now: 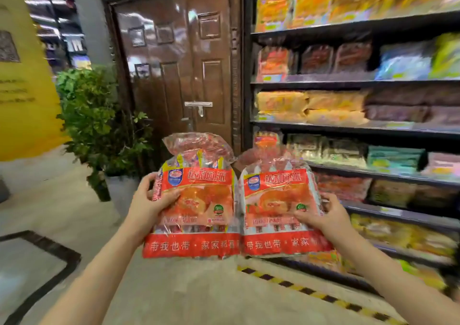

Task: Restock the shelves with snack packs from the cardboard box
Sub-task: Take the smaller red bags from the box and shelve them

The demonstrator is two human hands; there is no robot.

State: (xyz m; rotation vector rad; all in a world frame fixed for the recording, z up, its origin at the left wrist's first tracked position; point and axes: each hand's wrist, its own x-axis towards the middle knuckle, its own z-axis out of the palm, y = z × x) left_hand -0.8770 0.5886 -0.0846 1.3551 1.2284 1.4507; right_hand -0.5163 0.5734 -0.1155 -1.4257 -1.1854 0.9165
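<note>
Two red snack packs are held up side by side in front of me. My left hand [149, 200] grips the left snack pack [199, 200] by its left edge, thumb across the front. My right hand [326, 215] grips the right snack pack [281, 205] by its right edge. Both packs stand upright, their inner edges touching, just left of the dark shelves [348, 125] that fill the right side. The shelves hold several rows of bagged snacks. No cardboard box shows in this view.
A brown wooden door [179, 63] with a latch stands straight ahead. A potted green plant [99, 120] sits left of it, next to a yellow wall [22, 88]. Yellow-black hazard tape [311, 292] runs along the floor at the shelf base.
</note>
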